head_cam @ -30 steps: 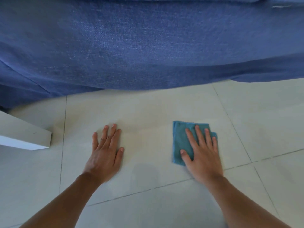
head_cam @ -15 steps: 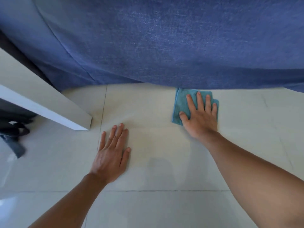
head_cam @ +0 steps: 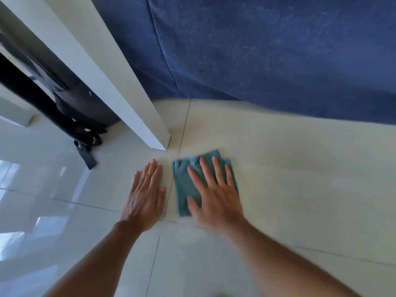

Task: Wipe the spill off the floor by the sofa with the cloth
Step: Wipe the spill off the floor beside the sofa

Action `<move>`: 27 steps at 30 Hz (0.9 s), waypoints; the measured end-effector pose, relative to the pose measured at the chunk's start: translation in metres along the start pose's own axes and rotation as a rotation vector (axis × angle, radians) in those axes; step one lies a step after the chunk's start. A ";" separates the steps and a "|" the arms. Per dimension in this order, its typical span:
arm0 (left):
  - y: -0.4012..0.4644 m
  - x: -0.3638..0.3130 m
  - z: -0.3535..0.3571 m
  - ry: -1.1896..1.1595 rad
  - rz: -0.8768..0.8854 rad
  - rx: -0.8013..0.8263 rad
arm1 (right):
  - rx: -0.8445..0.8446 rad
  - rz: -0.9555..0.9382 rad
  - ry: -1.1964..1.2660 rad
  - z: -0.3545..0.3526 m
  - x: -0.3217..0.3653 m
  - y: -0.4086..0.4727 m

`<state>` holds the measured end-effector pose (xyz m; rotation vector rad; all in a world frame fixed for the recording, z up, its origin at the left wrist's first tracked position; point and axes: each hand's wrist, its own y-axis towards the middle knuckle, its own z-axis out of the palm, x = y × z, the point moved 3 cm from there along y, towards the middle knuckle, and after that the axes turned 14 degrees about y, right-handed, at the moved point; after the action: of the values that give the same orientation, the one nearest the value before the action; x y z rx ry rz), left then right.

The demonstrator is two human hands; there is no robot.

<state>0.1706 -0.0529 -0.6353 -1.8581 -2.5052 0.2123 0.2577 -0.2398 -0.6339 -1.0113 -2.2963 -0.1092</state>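
A folded teal cloth (head_cam: 183, 186) lies on the pale tiled floor (head_cam: 300, 172), a short way in front of the blue sofa (head_cam: 278, 61). My right hand (head_cam: 214, 199) presses flat on the cloth with fingers spread, covering its right half. My left hand (head_cam: 145, 198) rests flat on the bare tile just left of the cloth, fingers together, holding nothing. A tile joint runs between the two hands. I cannot make out any liquid on the floor; the tiles near the cloth only look slightly dull.
A white furniture panel (head_cam: 120, 82) comes down to the floor just beyond my left hand. Behind it lies a black bag with straps (head_cam: 83, 116). Glossy tiles reflect window light at the left.
My right hand has slid the cloth back from the sofa's edge and leftward, close to my left hand. The view has swung left, bringing in the white panel and the bag.
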 end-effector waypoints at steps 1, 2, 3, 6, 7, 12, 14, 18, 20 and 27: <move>0.000 -0.001 -0.001 0.005 0.015 0.001 | 0.026 -0.014 0.008 0.008 0.004 -0.030; 0.000 -0.005 -0.001 0.012 0.039 0.000 | 0.054 -0.030 0.007 0.014 0.006 -0.056; 0.001 -0.009 -0.002 0.019 0.061 -0.002 | 0.067 -0.046 0.000 0.017 0.005 -0.077; 0.006 -0.026 0.001 0.033 0.114 0.005 | 0.032 -0.009 -0.056 0.008 -0.031 -0.117; 0.007 -0.033 0.003 0.031 0.126 0.007 | -0.014 0.074 -0.078 -0.001 -0.057 -0.133; 0.017 -0.065 0.003 0.056 0.224 0.019 | -0.487 0.973 -0.073 -0.064 -0.160 -0.179; 0.018 -0.072 0.005 0.073 0.230 0.026 | -0.490 1.014 -0.008 -0.061 -0.140 -0.140; 0.022 -0.079 0.007 0.109 0.286 0.024 | -0.220 0.403 -0.120 -0.027 -0.089 -0.123; 0.026 -0.079 0.005 0.114 0.291 0.016 | -0.157 0.312 -0.146 -0.037 -0.113 -0.153; 0.031 -0.083 0.001 0.091 0.268 0.020 | -0.404 0.805 -0.019 -0.098 -0.164 -0.064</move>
<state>0.2248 -0.1235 -0.6348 -2.1383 -2.1834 0.1512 0.3477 -0.4204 -0.6381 -2.0655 -1.7455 -0.2307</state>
